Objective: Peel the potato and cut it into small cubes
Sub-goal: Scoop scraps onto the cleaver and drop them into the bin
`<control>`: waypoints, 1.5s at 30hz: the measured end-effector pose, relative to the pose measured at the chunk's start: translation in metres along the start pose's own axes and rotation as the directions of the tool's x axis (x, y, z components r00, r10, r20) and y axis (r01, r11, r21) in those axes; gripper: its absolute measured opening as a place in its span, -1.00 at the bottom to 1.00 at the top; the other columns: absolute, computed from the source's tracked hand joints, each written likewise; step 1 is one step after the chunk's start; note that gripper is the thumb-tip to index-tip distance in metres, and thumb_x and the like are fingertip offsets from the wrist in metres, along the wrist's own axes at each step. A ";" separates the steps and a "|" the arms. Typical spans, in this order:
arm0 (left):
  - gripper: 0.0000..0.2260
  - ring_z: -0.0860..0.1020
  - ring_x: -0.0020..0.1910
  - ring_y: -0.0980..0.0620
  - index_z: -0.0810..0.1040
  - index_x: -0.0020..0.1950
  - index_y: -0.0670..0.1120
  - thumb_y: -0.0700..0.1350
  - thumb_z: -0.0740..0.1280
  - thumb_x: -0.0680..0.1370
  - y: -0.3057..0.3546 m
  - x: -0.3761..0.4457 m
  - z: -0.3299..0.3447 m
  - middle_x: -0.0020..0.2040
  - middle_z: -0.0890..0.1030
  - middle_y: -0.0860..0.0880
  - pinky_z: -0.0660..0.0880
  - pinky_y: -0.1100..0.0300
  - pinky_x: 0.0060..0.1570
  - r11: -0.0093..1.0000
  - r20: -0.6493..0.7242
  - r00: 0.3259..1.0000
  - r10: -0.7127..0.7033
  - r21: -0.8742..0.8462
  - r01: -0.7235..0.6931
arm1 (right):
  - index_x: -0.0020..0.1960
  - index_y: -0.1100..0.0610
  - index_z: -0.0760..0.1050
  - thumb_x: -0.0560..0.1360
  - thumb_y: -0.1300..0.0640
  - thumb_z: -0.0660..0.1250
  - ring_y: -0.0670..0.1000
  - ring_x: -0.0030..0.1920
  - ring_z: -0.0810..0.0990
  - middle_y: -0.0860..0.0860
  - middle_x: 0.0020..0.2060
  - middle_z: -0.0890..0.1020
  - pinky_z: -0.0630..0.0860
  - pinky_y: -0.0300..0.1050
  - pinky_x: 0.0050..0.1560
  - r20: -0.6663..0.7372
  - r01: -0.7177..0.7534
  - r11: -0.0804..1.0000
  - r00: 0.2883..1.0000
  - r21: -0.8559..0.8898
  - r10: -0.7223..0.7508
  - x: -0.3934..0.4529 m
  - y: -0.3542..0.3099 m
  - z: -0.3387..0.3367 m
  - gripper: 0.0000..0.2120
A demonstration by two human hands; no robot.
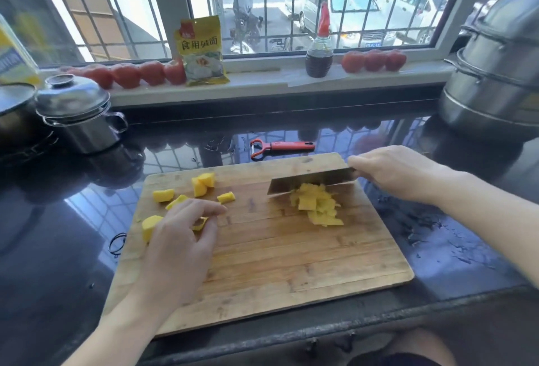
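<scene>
Dicing a peeled potato on a wooden board [262, 255] beside a barred kitchen window.

The right hand [399, 173], at 3 o'clock, wraps the cleaver [309, 185] handle; the blade is dropped into a yellow potato pile [316, 205] near centre, likely mid-chop. The left hand [180, 237], at 8 o'clock, pinches a small chunk [201, 223] in curled fingers, probably gathering the larger pieces [201, 185] scattered toward 10 o'clock. A red peeler [280, 148] lies on the wet black counter [58, 220] at 12 o'clock.
</scene>
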State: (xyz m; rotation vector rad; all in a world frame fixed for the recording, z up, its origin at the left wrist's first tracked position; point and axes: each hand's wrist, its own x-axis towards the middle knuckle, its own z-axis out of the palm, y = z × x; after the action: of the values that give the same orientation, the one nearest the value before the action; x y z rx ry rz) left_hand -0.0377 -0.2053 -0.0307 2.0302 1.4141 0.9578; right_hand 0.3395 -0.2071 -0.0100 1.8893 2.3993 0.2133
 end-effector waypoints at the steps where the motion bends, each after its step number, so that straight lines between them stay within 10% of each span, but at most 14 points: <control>1: -0.80 0.48 -0.11 0.48 0.69 -0.01 0.07 -0.24 0.39 0.59 0.004 0.001 0.001 -0.14 0.60 0.22 0.30 0.60 -0.13 1.000 0.004 1.000 -0.007 -0.017 0.007 | -0.10 -0.05 0.22 0.58 0.27 0.25 -0.03 -0.27 0.41 -0.27 -0.26 0.40 0.30 -0.07 -0.27 -0.031 0.013 0.999 0.999 0.032 -0.012 -0.009 -0.003 -0.001 -0.71; 6: -0.78 0.58 -0.09 0.33 0.65 -0.04 0.10 -0.23 0.36 0.61 0.006 0.022 0.031 -0.10 0.66 0.25 0.39 0.53 -0.15 0.981 0.088 0.995 -0.039 -0.185 0.055 | -0.14 0.07 0.28 0.67 0.04 0.18 0.12 -0.27 0.50 -0.07 -0.31 0.51 0.45 0.09 -0.22 0.019 -0.343 0.907 0.937 0.243 0.349 -0.020 -0.010 0.000 -0.76; 10: -0.75 0.51 0.27 0.14 0.53 0.34 0.04 0.01 0.28 0.67 0.014 0.033 0.077 0.27 0.57 0.12 0.39 0.33 0.19 0.989 0.235 0.971 -0.054 -0.120 0.084 | -0.10 0.17 0.44 0.63 0.11 0.18 0.07 -0.46 0.48 0.10 -0.35 0.60 0.44 -0.07 -0.44 0.188 -0.575 0.433 0.725 0.694 0.663 -0.038 -0.014 -0.003 -0.82; 17: -0.36 0.10 0.62 -0.02 0.11 0.65 -0.06 0.21 0.15 0.66 0.041 0.028 0.146 0.61 0.21 -0.02 0.07 0.00 0.61 0.998 0.233 0.972 -0.041 0.053 0.029 | -0.07 0.14 0.42 0.63 0.15 0.14 -0.03 -0.51 0.31 0.07 -0.38 0.49 0.34 -0.17 -0.47 0.530 -0.664 0.013 0.608 0.747 0.591 -0.078 -0.038 0.027 -0.85; 29: -0.59 0.39 0.40 -0.17 0.47 0.30 -0.17 0.09 0.13 0.62 0.077 0.060 0.199 0.31 0.55 -0.15 0.25 -0.08 0.47 0.994 0.229 0.970 -0.081 0.095 0.060 | -0.03 0.19 0.42 0.66 0.08 0.13 0.09 -0.52 0.44 0.15 -0.43 0.57 0.44 -0.12 -0.47 0.562 -0.687 -0.006 0.590 0.727 0.579 -0.066 -0.089 0.026 -0.80; 45: -0.54 0.36 0.45 0.07 0.44 0.50 -0.10 0.06 0.18 0.65 0.103 0.051 0.183 0.47 0.46 -0.02 0.28 0.15 0.42 0.937 0.325 0.944 -0.063 -0.307 0.168 | -0.10 0.22 0.45 0.65 0.17 0.08 0.01 -0.56 0.35 0.11 -0.44 0.49 0.35 -0.18 -0.53 0.600 -0.550 -0.265 0.621 0.792 0.504 -0.048 -0.134 0.020 -0.75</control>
State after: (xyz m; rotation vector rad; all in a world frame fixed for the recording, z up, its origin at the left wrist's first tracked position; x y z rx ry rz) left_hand 0.1760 -0.1930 -0.0590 1.7347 1.1066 0.7280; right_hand 0.2247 -0.2831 -0.0524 3.2197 1.0935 -2.0508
